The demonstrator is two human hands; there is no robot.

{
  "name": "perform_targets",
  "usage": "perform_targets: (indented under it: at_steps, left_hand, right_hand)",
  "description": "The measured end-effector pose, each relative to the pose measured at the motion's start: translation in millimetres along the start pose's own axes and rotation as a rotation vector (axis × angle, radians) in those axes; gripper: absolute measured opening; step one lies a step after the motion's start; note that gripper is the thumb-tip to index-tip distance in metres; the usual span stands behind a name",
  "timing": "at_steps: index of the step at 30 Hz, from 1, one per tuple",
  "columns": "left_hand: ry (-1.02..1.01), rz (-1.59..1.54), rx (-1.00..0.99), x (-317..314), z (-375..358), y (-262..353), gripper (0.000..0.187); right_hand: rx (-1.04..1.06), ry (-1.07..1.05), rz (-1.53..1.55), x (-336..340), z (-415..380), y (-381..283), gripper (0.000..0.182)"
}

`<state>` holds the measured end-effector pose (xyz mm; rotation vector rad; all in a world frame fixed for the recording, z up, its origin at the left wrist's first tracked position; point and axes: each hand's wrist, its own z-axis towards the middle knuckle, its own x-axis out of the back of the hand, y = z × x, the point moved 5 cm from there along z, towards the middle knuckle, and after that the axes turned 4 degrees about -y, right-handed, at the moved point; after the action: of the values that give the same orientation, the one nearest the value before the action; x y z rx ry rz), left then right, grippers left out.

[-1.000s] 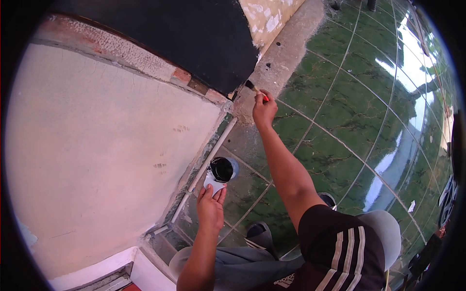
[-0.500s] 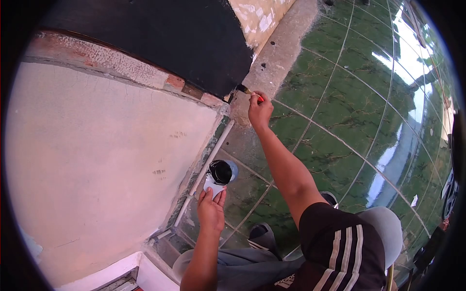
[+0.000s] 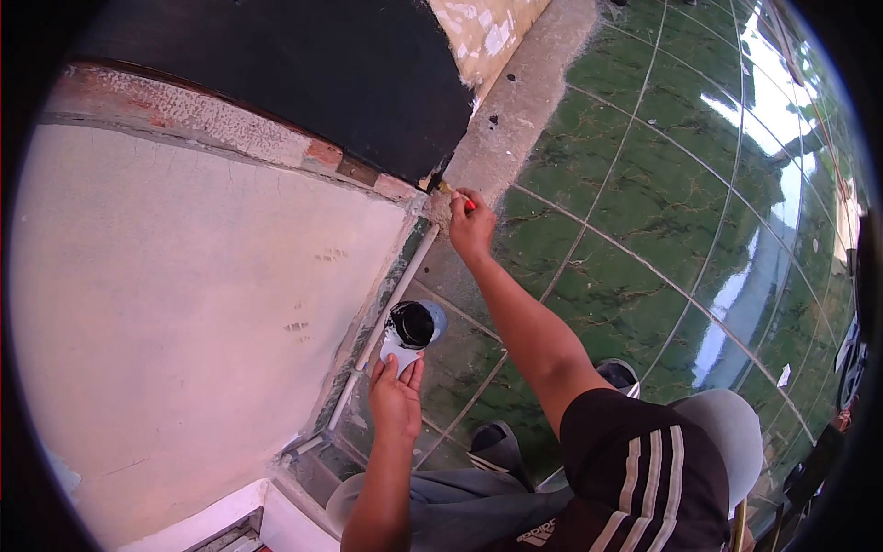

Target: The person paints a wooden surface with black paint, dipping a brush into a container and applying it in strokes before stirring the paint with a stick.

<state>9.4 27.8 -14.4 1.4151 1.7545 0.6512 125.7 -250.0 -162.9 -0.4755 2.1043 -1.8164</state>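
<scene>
My right hand (image 3: 473,224) is closed round the red handle of a paintbrush (image 3: 445,187). The brush's dark bristles touch the lower corner of a black-painted surface (image 3: 368,101), close to where it meets the floor strip. Lower down, my left hand (image 3: 396,397) grips the pale tab-like handle of a paint container (image 3: 400,353). Black paint (image 3: 411,324) coats the inside of this container, and its outer side looks bluish grey.
A cream wall (image 3: 202,258) fills the left side, with a white pipe (image 3: 395,294) along its base. Glossy green floor tiles (image 3: 635,221) spread to the right. A rough concrete strip (image 3: 524,101) carries dark paint spots. My sandalled foot (image 3: 497,445) is below.
My right hand and the paintbrush have shifted down and to the left, along the black surface's edge to its lower corner. My left hand holds the container in nearly the same place.
</scene>
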Motion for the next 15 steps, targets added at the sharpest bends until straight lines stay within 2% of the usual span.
perform_targets:
  at_steps: [3,6,9,15]
  left_hand:
    - [-0.011,0.004,0.004,-2,0,0,0.028]
    - [0.002,-0.001,0.001,0,-2,1,0.028]
    - [0.009,0.005,0.002,2,-2,1,0.028]
    - [0.003,0.012,0.001,3,1,0,0.028]
  right_hand:
    - [-0.064,-0.016,0.042,1,-4,7,0.026]
    - [0.033,0.164,0.054,17,14,-5,0.027]
    - [0.022,0.222,0.072,16,37,-10,0.026]
    - [0.031,0.003,-0.078,0,7,-3,0.026]
